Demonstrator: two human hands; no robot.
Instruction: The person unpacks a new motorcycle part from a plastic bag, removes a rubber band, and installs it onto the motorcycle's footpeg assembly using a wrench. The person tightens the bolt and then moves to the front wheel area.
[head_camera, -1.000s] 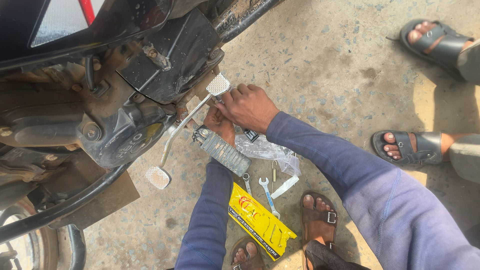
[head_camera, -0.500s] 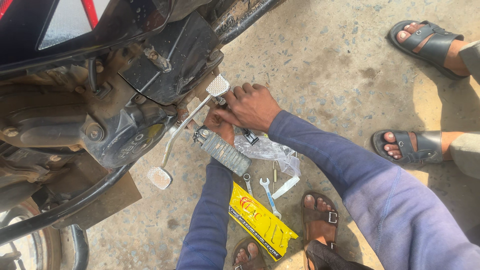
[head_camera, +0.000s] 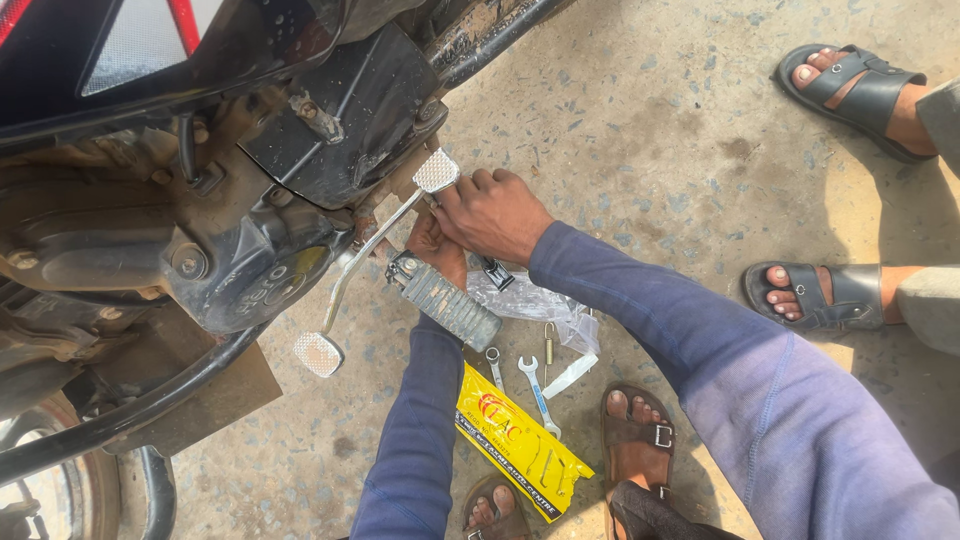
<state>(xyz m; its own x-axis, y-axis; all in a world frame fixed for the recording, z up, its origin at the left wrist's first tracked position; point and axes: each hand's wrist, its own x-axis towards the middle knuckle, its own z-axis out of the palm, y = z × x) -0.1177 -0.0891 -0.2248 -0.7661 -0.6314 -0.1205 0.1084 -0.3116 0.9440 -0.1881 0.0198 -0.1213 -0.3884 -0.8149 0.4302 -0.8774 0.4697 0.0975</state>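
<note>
Both hands, right (head_camera: 492, 212) over left (head_camera: 437, 250), at motorbike gear lever (head_camera: 375, 245) nr footpeg (head_camera: 446, 300); spanners (head_camera: 538, 392) below.

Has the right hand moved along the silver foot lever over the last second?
No. The right hand stays against the rear pad of the silver foot lever, just as before, close beside the ribbed footrest.

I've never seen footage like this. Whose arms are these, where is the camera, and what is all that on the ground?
The camera sits on a person's head, looking down at their own arms in blue sleeves. The right hand and left hand reach to the side of a motorcycle engine, by its silver shift lever and ribbed footrest. On the concrete floor lie small spanners, a clear plastic bag and a yellow packet. The sandalled feet on the right belong to someone else.
</note>
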